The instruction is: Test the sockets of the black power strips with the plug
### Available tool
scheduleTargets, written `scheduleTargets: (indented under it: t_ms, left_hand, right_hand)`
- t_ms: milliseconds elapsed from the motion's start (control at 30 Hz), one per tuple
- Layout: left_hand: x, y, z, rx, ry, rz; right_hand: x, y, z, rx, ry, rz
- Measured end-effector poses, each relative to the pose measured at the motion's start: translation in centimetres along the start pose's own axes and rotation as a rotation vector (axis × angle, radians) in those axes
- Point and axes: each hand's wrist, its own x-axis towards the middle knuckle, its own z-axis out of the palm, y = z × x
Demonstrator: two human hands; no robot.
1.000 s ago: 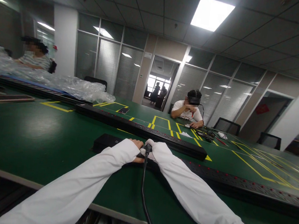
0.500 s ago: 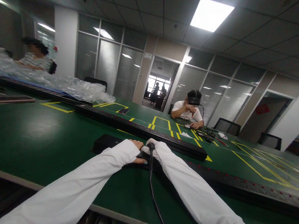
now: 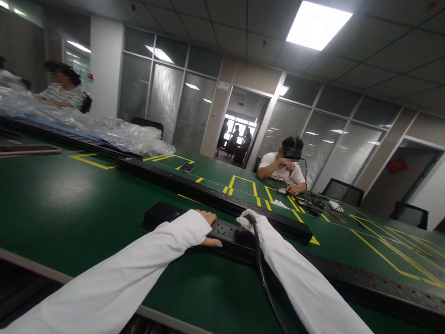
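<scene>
A long black power strip [image 3: 346, 273] with a row of sockets and small red lights or switches lies across the green table in front of me. My left hand [image 3: 209, 227] grips it near its left end, fingers over the far edge and thumb along the near side. Just to the right, my right hand [image 3: 248, 218], in a white glove, is closed around the plug end [image 3: 252, 222] of a thick black power cable [image 3: 262, 276]. The plug is mostly hidden by the fingers, slightly above the sockets. The cable runs down toward me past the table edge.
Behind lies a second black power strip [image 3: 189, 189]. Crumpled clear plastic wrap [image 3: 131, 136] and a phone [image 3: 17, 150] are at the left; a smaller phone [image 3: 186, 168] sits farther back. A person [image 3: 281, 165] sits opposite beside tangled cables [image 3: 311, 204]. Yellow tape marks the table [image 3: 86, 196].
My right hand has moved right along the strip with the plug and cable, uncovering sockets beside my left hand. The left hand keeps its grip. The view has shifted slightly.
</scene>
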Motion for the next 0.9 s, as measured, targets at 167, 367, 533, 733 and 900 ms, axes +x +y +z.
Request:
scheduleTargets:
  t_ms: [167, 367, 533, 733, 900]
  left_hand:
    - [0.0, -0.3, 0.5, 0.015, 0.036, 0.001]
    - [-0.1, -0.1, 0.4, 0.027, 0.051, -0.008]
    - [-0.4, 0.1, 0.4, 0.035, 0.103, 0.012]
    - [-0.2, 0.8, 0.0, 0.048, 0.102, 0.046]
    - [0.4, 2.3, -0.2, 0.056, 0.123, 0.102]
  right_hand:
    - [-0.2, 0.4, 0.2, -0.067, -0.053, -0.013]
    - [-0.6, 0.4, 0.7, -0.184, -0.024, -0.022]
    - [-0.9, 0.4, 0.5, -0.262, -0.04, -0.066]
    - [-0.9, 0.3, 0.7, -0.376, -0.053, -0.145]
    - [-1.2, -1.1, 0.4, -0.408, -0.133, -0.221]
